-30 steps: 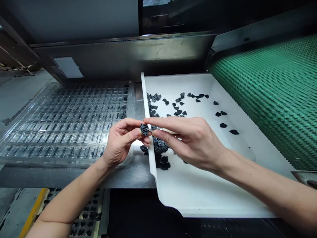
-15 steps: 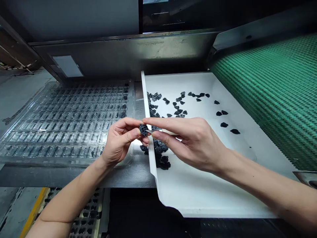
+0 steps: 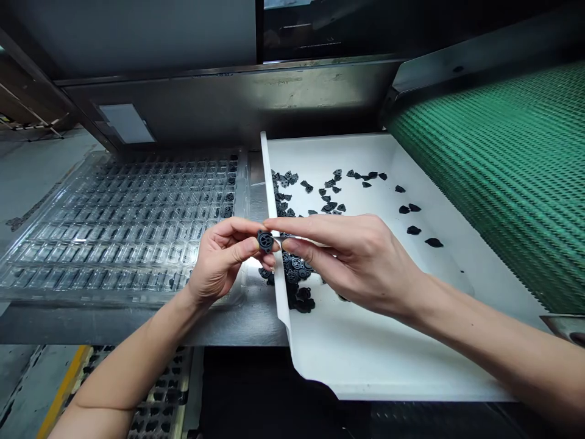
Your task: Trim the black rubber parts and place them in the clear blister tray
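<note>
Clock centred on the held part. At 10 o'clock, transparent pocketed tray on the steel surface; dark pieces sit in its right-hand column, presumably the finished ones. At 8, left hand, thumb and finger pinched on one round black part, held up beside the white chute's wall — work on it judged under way. Thin pointed tool reaches it from 3 o'clock, pinched in the right hand; tip contact cannot be told. At 4, dark heap inside the white chute; scattered pieces at 1 to 3 — probably all yet to do. Green mesh at 2, farthest right.
</note>
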